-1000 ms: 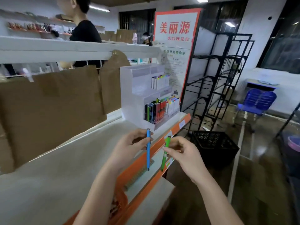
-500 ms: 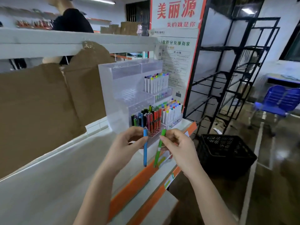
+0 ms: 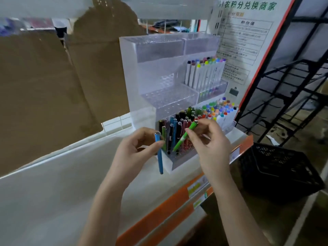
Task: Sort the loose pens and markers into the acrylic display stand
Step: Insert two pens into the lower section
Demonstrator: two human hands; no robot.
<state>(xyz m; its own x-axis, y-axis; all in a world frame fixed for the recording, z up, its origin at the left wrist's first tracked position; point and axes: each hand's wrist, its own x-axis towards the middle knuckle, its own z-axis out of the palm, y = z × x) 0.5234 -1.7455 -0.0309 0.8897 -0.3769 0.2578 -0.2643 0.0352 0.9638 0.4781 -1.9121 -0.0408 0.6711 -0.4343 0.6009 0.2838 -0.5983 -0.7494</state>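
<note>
The blue pen (image 3: 159, 153) is hanging upright in the left hand (image 3: 136, 153), whose grip is pinching it near its cap, just in front of the acrylic display stand (image 3: 134, 71). The right hand (image 3: 211, 144) is grasping a green pen (image 3: 184, 137), tilting it with its tip down among the pens (image 3: 174, 128) standing in the stand's lowest tier. White markers (image 3: 204, 73) are filling the right-hand compartments. The stand is sitting on a white shelf (image 3: 53, 183).
</note>
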